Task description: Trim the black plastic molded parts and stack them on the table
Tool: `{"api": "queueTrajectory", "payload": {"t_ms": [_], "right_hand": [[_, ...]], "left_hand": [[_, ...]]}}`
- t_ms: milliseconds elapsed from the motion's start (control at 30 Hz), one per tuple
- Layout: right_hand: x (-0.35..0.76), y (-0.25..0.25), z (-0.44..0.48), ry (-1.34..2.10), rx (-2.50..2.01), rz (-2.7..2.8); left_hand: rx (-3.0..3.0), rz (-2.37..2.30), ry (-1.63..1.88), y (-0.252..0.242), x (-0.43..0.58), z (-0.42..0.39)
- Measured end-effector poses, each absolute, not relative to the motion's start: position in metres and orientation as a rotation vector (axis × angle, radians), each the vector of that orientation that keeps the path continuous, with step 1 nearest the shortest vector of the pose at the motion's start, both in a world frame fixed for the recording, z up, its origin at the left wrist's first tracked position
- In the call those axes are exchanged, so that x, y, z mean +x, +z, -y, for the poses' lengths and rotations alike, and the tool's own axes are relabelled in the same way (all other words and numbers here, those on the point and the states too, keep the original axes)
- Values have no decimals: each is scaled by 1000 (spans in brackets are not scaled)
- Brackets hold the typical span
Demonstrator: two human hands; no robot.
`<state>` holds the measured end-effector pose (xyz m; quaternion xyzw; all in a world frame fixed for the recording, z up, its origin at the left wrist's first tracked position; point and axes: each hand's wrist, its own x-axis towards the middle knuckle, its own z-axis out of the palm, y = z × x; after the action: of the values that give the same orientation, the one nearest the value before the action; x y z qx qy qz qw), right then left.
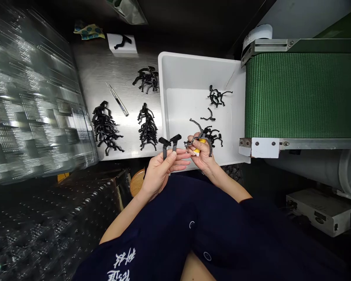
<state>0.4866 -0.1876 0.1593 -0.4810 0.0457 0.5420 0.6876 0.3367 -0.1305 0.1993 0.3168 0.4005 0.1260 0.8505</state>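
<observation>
Head view is showing two black clips (164,141) standing up from the left hand (158,171), which is pinching them between thumb and fingers over the near left corner of a white bin (183,72). Just beside it, the right hand (205,154) is closing round a yellow item (199,146) and a branched part (196,124); the fingers are hiding much of the yellow item, so its kind is staying unclear. Beyond that hand, a near clump (216,138) is lying in the bin, with a loose part (210,116) and a far clump (215,97) lying farther back. Left of the bin, a left pile (105,127), a middle pile (148,128) and a far pile (148,78) are resting on a steel table (128,132). Among them a knife (117,99) is lying aslant. Farther back, a white block (131,47) is bearing a single black piece (123,41). Right of the bin, a green belt (298,95) is stretching away.
</observation>
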Motion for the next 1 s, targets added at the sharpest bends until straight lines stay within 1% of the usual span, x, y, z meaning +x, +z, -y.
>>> {"api": "queueTrajectory", "payload": {"t_ms": [267,367,433,533,567,633,833,1000], "right_hand": [[487,160,193,1180,-1148,54],[494,150,197,1137,-1280,143],[504,136,197,1089,-1581,287],[524,112,193,984,-2275,649],[530,104,192,952,-2444,751],[538,90,189,936,-2599,875],[534,69,186,1039,-2649,1127],[530,84,187,1056,-2539,1190]], "left_hand": [[677,-875,267,200,334,131],[666,-878,272,201,333,132],[646,-868,269,201,333,133],[606,-835,251,201,333,132],[596,-826,242,201,333,132],[582,-816,227,201,334,131],[539,-754,187,200,336,129],[498,-667,118,198,335,127]]}}
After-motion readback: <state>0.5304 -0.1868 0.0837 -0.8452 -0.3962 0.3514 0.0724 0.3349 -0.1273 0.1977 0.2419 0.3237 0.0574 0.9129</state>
